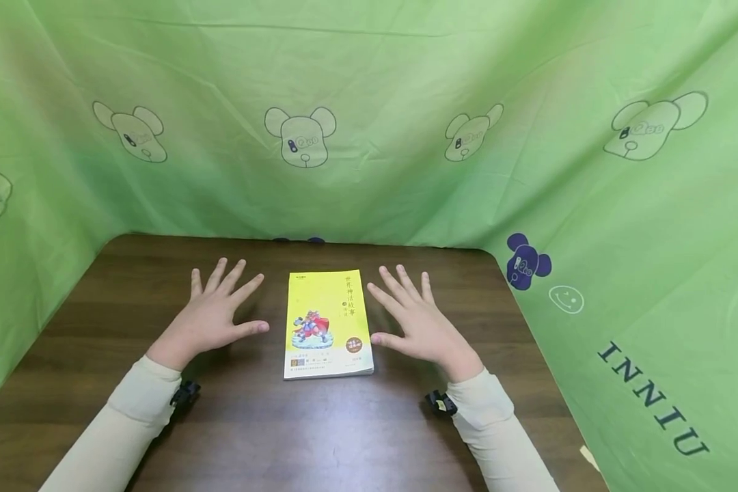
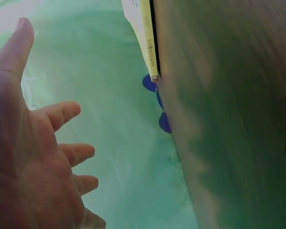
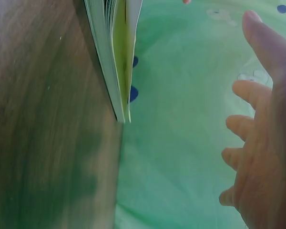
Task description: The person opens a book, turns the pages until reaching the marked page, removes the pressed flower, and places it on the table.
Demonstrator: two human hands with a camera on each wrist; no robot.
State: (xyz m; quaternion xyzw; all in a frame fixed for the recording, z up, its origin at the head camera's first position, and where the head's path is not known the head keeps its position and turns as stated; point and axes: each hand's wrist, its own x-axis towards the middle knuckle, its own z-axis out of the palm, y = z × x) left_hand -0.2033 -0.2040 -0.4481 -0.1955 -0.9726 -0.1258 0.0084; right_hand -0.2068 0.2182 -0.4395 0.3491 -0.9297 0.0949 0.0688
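Observation:
A yellow paperback book (image 1: 326,307) with a cartoon figure in a red cape lies closed, cover up, on the brown table. To its left, my left hand (image 1: 212,314) is held over the table with fingers spread, touching nothing. My right hand (image 1: 424,324) is spread the same way on the other side, its thumb tip close to the book's right edge. The left wrist view catches the book's spine (image 2: 150,47) beyond the spread fingers. From the right wrist, the page edges (image 3: 115,57) show, with the cover slightly lifted from the pages.
The dark wood-grain table (image 1: 332,437) has rounded far corners. Green cloth (image 1: 381,198) printed with bear heads hangs behind it and along both sides. A small pale piece (image 1: 589,458) sits at the table's right edge. Each wrist carries a black camera mount (image 1: 441,403).

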